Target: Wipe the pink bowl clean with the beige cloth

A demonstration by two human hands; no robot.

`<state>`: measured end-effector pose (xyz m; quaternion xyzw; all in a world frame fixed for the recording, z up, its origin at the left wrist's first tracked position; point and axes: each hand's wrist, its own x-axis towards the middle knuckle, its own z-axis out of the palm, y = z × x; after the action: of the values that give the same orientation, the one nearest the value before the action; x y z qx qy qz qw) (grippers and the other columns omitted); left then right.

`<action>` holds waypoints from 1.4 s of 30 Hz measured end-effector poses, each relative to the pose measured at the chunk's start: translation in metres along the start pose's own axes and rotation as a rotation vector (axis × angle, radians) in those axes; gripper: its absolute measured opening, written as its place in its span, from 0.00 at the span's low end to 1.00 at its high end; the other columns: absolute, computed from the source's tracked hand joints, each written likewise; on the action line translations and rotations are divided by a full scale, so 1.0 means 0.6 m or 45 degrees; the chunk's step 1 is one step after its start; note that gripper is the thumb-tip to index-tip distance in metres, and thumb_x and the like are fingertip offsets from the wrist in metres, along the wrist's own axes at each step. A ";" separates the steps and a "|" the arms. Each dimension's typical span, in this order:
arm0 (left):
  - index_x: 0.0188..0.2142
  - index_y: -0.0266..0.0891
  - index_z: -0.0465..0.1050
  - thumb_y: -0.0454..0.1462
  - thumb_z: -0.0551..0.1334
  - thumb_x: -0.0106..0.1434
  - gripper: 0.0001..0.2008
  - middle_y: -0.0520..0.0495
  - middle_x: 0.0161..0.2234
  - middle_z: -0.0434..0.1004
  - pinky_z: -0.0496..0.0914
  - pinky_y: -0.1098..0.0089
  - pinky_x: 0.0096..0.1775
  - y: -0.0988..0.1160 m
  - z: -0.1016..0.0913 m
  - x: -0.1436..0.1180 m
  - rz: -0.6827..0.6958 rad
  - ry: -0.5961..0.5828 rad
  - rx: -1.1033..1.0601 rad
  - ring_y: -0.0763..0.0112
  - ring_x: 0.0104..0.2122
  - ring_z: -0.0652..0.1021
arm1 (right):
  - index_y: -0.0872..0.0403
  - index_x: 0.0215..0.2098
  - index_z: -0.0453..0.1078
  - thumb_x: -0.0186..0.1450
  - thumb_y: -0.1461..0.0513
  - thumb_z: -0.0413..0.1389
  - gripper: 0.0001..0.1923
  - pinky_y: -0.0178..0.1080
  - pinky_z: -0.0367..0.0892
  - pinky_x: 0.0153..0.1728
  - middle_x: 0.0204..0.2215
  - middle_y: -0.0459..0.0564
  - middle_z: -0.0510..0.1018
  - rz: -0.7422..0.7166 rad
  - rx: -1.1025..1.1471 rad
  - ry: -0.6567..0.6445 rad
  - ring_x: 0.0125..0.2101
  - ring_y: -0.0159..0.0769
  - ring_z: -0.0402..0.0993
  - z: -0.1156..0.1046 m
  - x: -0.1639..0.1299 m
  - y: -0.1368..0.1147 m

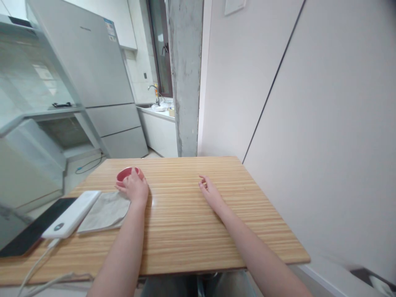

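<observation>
At the far left of the wooden table point(179, 222), my left hand point(136, 187) is closed on the near right side of a small pink bowl point(120, 183). The bowl appears to rest on the tabletop, and part of its rim and wall is hidden behind my fingers. My right hand point(208, 190) rests on the table right of centre, its fingers loosely curled and slightly apart, with nothing in them. Just below my left hand lies a folded grey cloth point(105, 211).
A white power bank point(72, 214) with a white cable point(34, 264) lies on the left, overlapping a dark flat tablet-like slab point(34, 225). A concrete pillar point(186, 78) and a pale wall panel point(309, 123) stand behind and to the right. A fridge point(89, 62) is at the back left.
</observation>
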<state>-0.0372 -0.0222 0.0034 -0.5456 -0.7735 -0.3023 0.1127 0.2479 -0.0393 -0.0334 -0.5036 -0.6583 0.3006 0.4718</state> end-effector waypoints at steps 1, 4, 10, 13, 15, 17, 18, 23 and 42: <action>0.50 0.29 0.60 0.38 0.53 0.63 0.19 0.31 0.46 0.69 0.49 0.38 0.50 -0.005 0.002 0.002 0.007 0.022 -0.005 0.44 0.52 0.63 | 0.54 0.52 0.62 0.64 0.54 0.46 0.21 0.38 0.64 0.33 0.36 0.49 0.70 0.011 -0.002 -0.003 0.27 0.31 0.65 0.000 0.000 0.000; 0.38 0.31 0.65 0.39 0.54 0.62 0.11 0.35 0.41 0.71 0.51 0.42 0.51 -0.014 0.005 0.008 0.004 0.062 -0.014 0.47 0.50 0.65 | 0.53 0.50 0.63 0.64 0.55 0.46 0.19 0.38 0.64 0.33 0.35 0.49 0.71 0.030 -0.010 0.005 0.28 0.31 0.66 -0.001 0.000 0.000; 0.29 0.37 0.63 0.37 0.55 0.60 0.06 0.43 0.33 0.70 0.62 0.56 0.49 0.054 0.006 -0.003 0.382 -0.107 -0.304 0.59 0.41 0.69 | 0.53 0.49 0.64 0.63 0.53 0.46 0.20 0.40 0.67 0.35 0.37 0.51 0.71 0.062 0.068 0.084 0.31 0.34 0.68 0.000 0.008 0.008; 0.27 0.40 0.62 0.37 0.55 0.60 0.06 0.45 0.33 0.70 0.65 0.59 0.46 0.121 0.007 -0.040 0.634 -0.266 -0.542 0.61 0.40 0.68 | 0.52 0.53 0.60 0.63 0.52 0.47 0.23 0.42 0.67 0.42 0.42 0.54 0.70 0.100 0.237 0.226 0.40 0.36 0.70 -0.005 0.016 0.016; 0.27 0.41 0.62 0.36 0.56 0.60 0.06 0.45 0.32 0.70 0.65 0.58 0.46 0.159 0.007 -0.073 0.772 -0.368 -0.654 0.61 0.39 0.68 | 0.51 0.56 0.57 0.63 0.52 0.47 0.24 0.44 0.64 0.49 0.48 0.55 0.69 0.110 0.361 0.312 0.48 0.37 0.68 -0.010 0.022 0.021; 0.27 0.41 0.63 0.35 0.57 0.59 0.05 0.45 0.33 0.70 0.64 0.56 0.48 0.185 0.008 -0.103 0.887 -0.446 -0.697 0.61 0.40 0.68 | 0.50 0.57 0.56 0.63 0.53 0.47 0.25 0.46 0.61 0.53 0.51 0.55 0.69 0.118 0.449 0.341 0.51 0.37 0.66 -0.012 0.026 0.026; 0.27 0.41 0.63 0.35 0.58 0.59 0.05 0.45 0.33 0.70 0.63 0.55 0.49 0.193 0.009 -0.115 0.936 -0.474 -0.702 0.61 0.40 0.68 | 0.50 0.57 0.56 0.62 0.54 0.48 0.25 0.46 0.60 0.54 0.52 0.55 0.69 0.115 0.466 0.329 0.52 0.37 0.66 -0.012 0.027 0.029; 0.27 0.40 0.63 0.34 0.58 0.59 0.05 0.45 0.35 0.70 0.61 0.53 0.52 0.195 0.018 -0.140 1.015 -0.537 -0.692 0.62 0.41 0.68 | 0.50 0.52 0.65 0.58 0.59 0.53 0.23 0.48 0.61 0.54 0.50 0.53 0.72 0.061 0.324 0.186 0.52 0.40 0.67 0.000 0.025 0.042; 0.54 0.34 0.61 0.37 0.44 0.63 0.22 0.35 0.44 0.74 0.68 0.56 0.43 -0.127 -0.121 -0.014 0.085 -0.135 0.485 0.52 0.43 0.75 | 0.54 0.52 0.64 0.59 0.58 0.52 0.22 0.45 0.60 0.55 0.50 0.55 0.72 0.068 0.248 0.194 0.50 0.37 0.68 0.007 0.031 0.057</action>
<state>-0.1149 -0.0888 0.0303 -0.5548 -0.8031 -0.1175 0.1831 0.2560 -0.0108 -0.0588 -0.4940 -0.5747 0.3366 0.5590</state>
